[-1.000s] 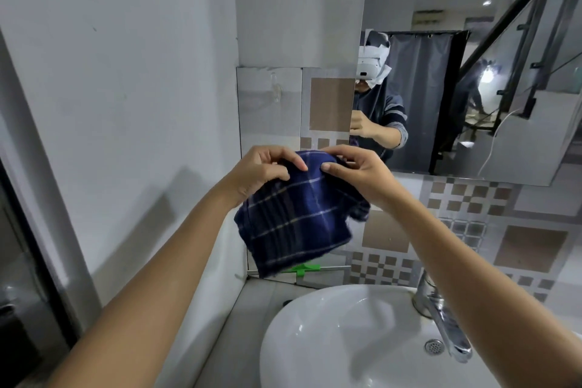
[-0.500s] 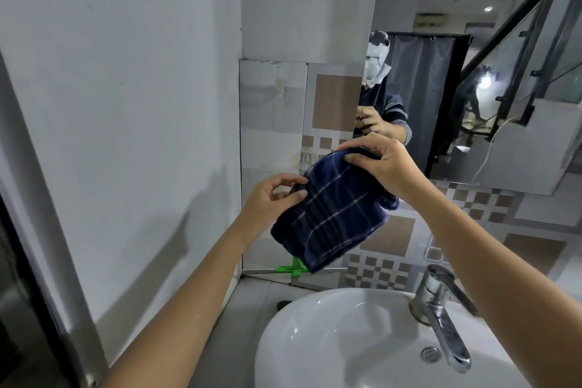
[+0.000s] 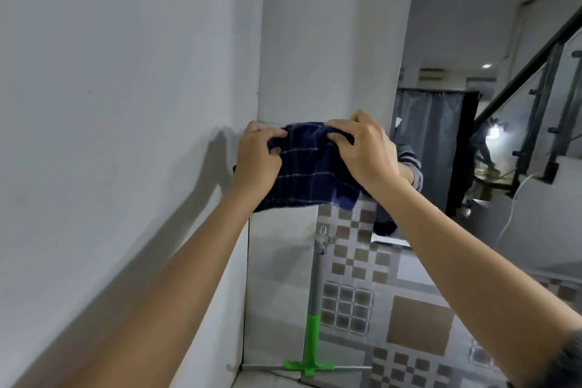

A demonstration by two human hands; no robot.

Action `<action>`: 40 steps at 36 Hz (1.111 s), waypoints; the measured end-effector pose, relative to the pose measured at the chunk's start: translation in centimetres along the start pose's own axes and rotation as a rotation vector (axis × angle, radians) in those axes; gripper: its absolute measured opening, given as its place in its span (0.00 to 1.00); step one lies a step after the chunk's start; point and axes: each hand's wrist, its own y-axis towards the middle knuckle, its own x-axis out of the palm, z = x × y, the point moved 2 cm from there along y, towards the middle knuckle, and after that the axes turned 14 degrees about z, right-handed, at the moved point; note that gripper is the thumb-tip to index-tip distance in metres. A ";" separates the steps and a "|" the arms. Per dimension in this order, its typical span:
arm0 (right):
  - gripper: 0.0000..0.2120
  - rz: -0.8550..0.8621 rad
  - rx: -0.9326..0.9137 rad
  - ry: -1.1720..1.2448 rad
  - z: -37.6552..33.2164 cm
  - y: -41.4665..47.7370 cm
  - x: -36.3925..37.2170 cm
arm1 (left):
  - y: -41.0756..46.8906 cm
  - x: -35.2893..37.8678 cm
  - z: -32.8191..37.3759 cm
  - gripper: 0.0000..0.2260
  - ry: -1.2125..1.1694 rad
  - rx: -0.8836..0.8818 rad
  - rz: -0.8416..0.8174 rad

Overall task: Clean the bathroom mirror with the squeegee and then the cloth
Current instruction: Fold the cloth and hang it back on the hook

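A dark blue checked cloth [image 3: 310, 176] hangs in front of the wall corner, just left of the mirror [image 3: 491, 148]. My left hand [image 3: 256, 159] pinches its upper left edge and my right hand [image 3: 365, 154] grips its upper right edge, so the cloth is stretched between them. The squeegee [image 3: 311, 309], with a grey shaft and green head, hangs upright from a hook on the tiled wall below the cloth, untouched. My right forearm covers part of the mirror's lower left corner.
A plain white wall [image 3: 110, 104] runs close along the left. Patterned brown and grey tiles [image 3: 419, 324] cover the wall under the mirror. The mirror reflects a dark curtain and a stair railing.
Both hands have lifted the cloth higher and taken its top edge together. The view has tilted up, so the sink and tap have dropped out of sight.
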 end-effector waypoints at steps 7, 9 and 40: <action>0.12 0.056 -0.053 -0.160 0.3 1.4 6.3 | 3.9 3.8 -2.9 0.16 0.134 0.011 0.068; 0.12 0.077 -0.032 -0.130 1.0 0.1 7.5 | 3.4 4.4 -4.3 0.15 0.105 -0.070 0.080; 0.18 -0.014 0.271 0.520 1.7 -5.2 9.5 | -2.8 4.0 -7.5 0.17 -0.553 -0.258 -0.332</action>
